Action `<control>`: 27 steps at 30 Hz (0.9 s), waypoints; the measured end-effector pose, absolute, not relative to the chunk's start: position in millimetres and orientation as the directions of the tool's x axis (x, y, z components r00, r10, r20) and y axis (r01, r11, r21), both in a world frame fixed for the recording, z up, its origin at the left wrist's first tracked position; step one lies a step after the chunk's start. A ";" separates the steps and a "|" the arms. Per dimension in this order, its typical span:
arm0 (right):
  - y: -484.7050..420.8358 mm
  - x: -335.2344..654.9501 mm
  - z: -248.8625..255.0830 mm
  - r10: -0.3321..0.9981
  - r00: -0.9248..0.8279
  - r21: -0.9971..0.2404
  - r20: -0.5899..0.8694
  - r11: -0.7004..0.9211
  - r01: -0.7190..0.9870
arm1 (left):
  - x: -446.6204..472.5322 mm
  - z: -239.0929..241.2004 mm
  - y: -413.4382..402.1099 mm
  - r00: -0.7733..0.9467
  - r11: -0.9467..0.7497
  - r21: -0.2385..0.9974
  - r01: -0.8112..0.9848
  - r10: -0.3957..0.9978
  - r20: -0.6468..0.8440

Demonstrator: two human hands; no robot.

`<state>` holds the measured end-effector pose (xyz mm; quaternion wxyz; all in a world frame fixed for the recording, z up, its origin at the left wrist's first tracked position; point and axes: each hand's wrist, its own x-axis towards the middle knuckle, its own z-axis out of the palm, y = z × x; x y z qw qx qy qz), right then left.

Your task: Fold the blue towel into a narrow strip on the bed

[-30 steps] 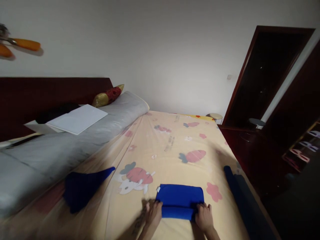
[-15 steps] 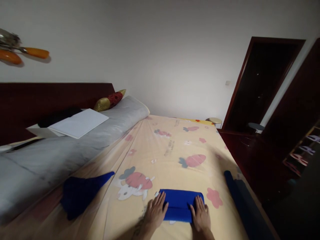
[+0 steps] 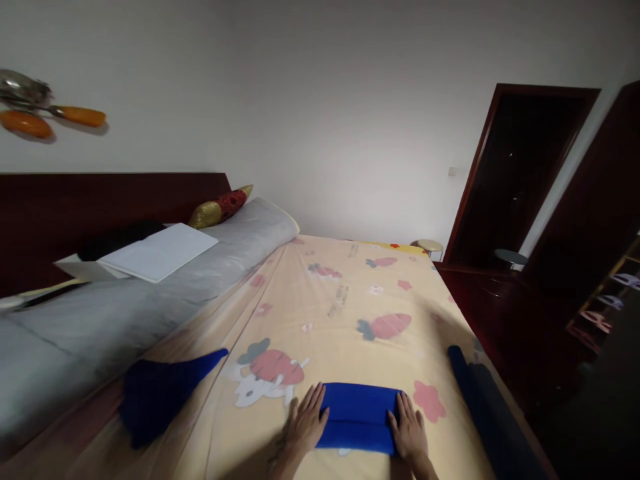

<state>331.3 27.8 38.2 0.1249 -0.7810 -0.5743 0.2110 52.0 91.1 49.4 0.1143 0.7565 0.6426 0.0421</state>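
A folded blue cloth (image 3: 359, 417) lies flat near the foot of the bed (image 3: 345, 313) — soft, light, limp by my judgement, best lifted by its two short ends. My left hand (image 3: 303, 427) and right hand (image 3: 410, 432) press those ends, fingers spread flat, gripping nothing.
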 end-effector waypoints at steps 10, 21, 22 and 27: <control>-35.2 325.8 -16.7 0.957 0.182 -0.371 0.225 -0.089 0.924 | 20.5 19.1 22.5 0.450 -0.452 -0.121 0.883 0.747 0.489; -37.1 313.8 20.8 0.964 0.246 -0.465 0.105 -0.171 0.869 | 33.7 7.4 15.4 0.238 -0.286 0.120 0.951 0.920 0.313; -30.3 313.8 39.0 0.964 0.256 -0.465 0.074 -0.194 0.864 | 36.6 13.8 22.4 0.222 -0.269 0.163 0.949 0.940 0.259; -8.7 325.6 85.2 0.977 0.204 -0.461 -0.062 -0.209 0.862 | 45.4 40.0 50.9 0.206 -0.244 0.233 0.941 0.963 0.175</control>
